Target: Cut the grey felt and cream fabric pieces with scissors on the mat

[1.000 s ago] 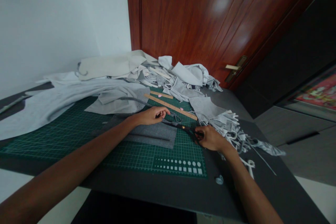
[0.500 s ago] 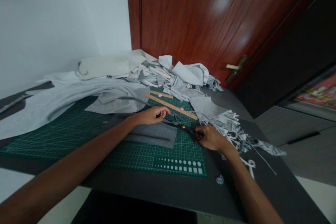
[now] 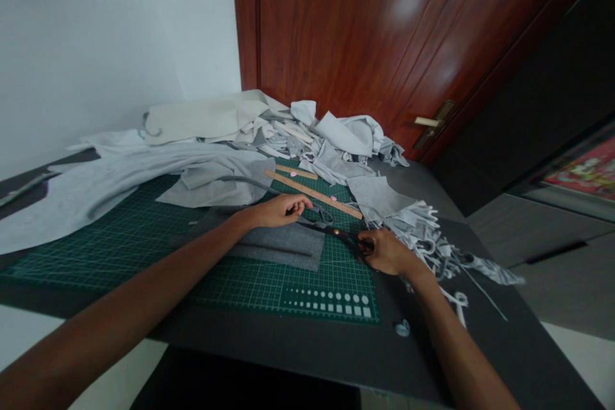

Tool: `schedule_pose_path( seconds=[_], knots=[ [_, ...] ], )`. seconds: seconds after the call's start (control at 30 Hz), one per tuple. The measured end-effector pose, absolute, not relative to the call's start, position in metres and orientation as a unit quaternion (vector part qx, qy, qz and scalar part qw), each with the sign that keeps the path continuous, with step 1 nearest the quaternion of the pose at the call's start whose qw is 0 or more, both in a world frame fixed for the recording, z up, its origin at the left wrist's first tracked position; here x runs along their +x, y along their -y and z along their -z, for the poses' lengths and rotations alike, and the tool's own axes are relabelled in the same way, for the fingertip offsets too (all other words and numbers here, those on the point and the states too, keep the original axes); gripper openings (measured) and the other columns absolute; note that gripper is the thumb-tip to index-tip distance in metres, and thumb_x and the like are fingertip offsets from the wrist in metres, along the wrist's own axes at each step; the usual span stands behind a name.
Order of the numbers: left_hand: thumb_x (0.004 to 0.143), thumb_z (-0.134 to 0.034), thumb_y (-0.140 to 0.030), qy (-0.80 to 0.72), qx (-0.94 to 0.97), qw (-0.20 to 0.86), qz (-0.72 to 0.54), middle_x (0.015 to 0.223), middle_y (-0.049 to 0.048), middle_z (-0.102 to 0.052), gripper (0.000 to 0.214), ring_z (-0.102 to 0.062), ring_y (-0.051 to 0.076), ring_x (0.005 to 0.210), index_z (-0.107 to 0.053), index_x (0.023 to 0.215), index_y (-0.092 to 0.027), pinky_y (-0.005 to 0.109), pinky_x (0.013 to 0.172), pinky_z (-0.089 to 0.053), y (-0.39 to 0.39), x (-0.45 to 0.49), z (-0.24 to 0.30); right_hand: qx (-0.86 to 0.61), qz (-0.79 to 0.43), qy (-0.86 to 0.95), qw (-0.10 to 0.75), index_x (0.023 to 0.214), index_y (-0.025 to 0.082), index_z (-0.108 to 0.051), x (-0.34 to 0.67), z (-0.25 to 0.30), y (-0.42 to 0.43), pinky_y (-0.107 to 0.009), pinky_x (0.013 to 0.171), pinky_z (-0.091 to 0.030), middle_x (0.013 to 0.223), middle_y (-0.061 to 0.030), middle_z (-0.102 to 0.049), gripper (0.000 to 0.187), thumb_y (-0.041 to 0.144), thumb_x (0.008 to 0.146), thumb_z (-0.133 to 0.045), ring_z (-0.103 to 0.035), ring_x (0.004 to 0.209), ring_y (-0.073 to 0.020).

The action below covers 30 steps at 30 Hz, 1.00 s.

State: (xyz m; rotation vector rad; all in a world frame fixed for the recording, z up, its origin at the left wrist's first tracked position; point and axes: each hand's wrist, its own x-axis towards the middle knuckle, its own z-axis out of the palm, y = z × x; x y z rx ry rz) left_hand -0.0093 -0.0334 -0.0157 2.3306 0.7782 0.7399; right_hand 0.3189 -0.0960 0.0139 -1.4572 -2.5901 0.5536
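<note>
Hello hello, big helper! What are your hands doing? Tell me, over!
Right hand on black scissors. Left hand at edge of grey fabric. Wooden ruler past the blades, not touching. Over.

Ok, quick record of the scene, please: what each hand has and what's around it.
left hand: resting on dark grey fabric
right hand: gripping black scissors
work surface: green cutting mat
nearby: wooden ruler, grey fabric scraps
behind: wooden door
</note>
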Motion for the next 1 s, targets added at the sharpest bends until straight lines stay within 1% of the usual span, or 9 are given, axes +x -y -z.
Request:
schedule_pose_path(
  seconds=[0.23, 0.47, 1.0],
  knots=[
    [0.082, -0.051, -0.009, -0.275, 0.874, 0.290, -0.278, 0.081, -0.0010, -0.057, 0.037, -0.050, 0.012, 0.069, -0.058, 0.118, -0.015, 0.023, 0.064, -0.039, 0.0318, -0.0109, 0.0184, -0.479, -0.184, 0.856, 0.060, 0.062, 0.021, -0.046, 0.3180, -0.0139, 0.0958, -0.027, 0.056, -0.029, 0.060, 0.0034, -0.050, 0.012, 0.014, 0.064, -0.056, -0.046, 0.058, -0.0121],
    [0.079, -0.051, -0.005, -0.285, 0.875, 0.278, -0.275, 0.080, -0.0015, -0.056, 0.039, -0.051, 0.011, 0.070, -0.059, 0.117, -0.015, 0.021, 0.064, -0.039, 0.0326, -0.0100, 0.0172, -0.476, -0.181, 0.858, 0.066, 0.060, 0.021, -0.044, 0.3179, -0.0133, 0.0960, -0.026, 0.055, -0.027, 0.056, 0.0043, -0.046, 0.014, 0.011, 0.064, -0.054, -0.043, 0.056, -0.0112],
    [0.080, -0.051, -0.007, -0.292, 0.872, 0.282, -0.274, 0.081, -0.0010, -0.057, 0.038, -0.051, 0.012, 0.070, -0.059, 0.117, -0.015, 0.022, 0.065, -0.040, 0.0348, -0.0090, 0.0136, -0.478, -0.159, 0.862, 0.059, 0.061, 0.021, -0.043, 0.3171, -0.0133, 0.0976, -0.026, 0.054, -0.027, 0.057, 0.0034, -0.048, 0.016, 0.008, 0.062, -0.053, -0.045, 0.055, -0.0114]
  ],
)
